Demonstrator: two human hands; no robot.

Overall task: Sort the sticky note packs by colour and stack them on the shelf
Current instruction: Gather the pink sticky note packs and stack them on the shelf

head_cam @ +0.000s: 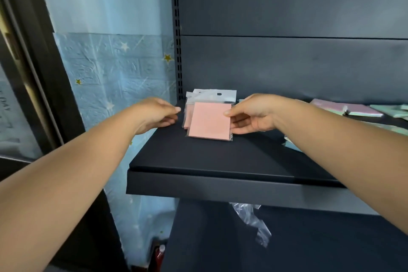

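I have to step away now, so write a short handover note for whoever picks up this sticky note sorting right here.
Right hand: pinching the right edge of the top pink pack, which lies on the pink stack at the left end of the shelf.
Left hand: fingers loosely curled beside the stack, holding nothing.
Done: a few pink packs stacked, not yet squared up.
Left: purple pack and green packs lie loose further right on the shelf; each colour needs its own stack.

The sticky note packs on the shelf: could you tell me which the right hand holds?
The top pink pack, front of the pink stack; purple and green packs lie untouched farther right.
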